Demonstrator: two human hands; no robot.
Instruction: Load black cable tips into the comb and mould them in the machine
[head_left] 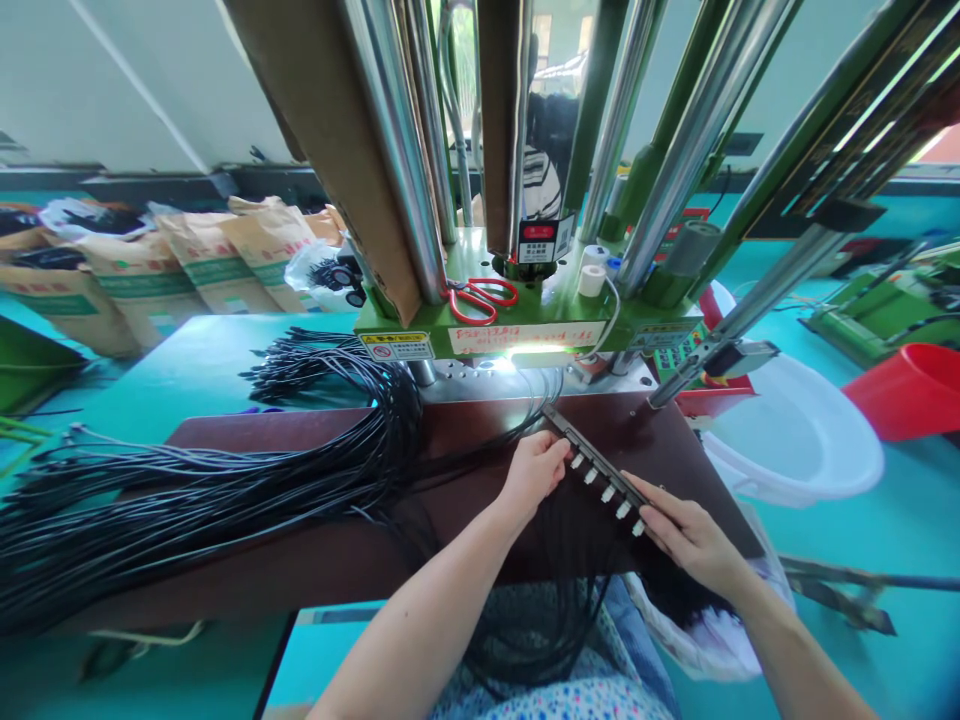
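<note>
A dark metal bar [600,465] slants down to the right over the brown board, with several white connectors [607,494] along its lower edge. My left hand [535,467] pinches the bar near its upper left end, beside the first connector. At the lower right end, my right hand [686,530] grips the bar between thumb and fingers. Thin black cables [487,455] run from the machine side behind my left hand, and more hang below the bar toward my lap.
A green press [420,318] with steel columns stands ahead, red-handled scissors [484,300] on its ledge. A thick bundle of black cables [300,480] covers the left of the brown board [465,520]. A white basin [810,430] and red bucket [907,390] are right. A person [544,180] is behind the press.
</note>
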